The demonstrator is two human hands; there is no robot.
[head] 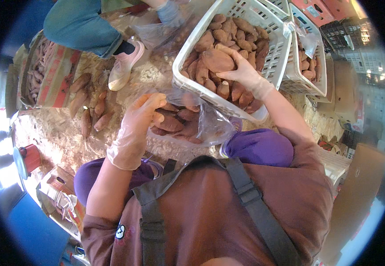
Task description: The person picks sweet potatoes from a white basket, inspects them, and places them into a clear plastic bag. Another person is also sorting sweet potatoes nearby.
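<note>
My right hand [244, 71], in a thin translucent glove, grips a large sweet potato [218, 60] over a white plastic crate [282, 71] full of sweet potatoes. Gloved too, my left hand [142, 114] is held with fingers apart at the left edge of a clear plastic bag [215, 128]. Several sweet potatoes [169, 123] lie inside that bag, which rests between my knees on the floor. Whether the left fingers touch the bag or a sweet potato cannot be told.
Loose sweet potatoes [86, 123] lie on the chipboard floor [59, 133] at the left, near a filled cardboard box [54, 76]. A co-worker's shoe [124, 66] and gloved hand [170, 14] are at the top. Another white crate [320, 74] holds sweet potatoes at the right.
</note>
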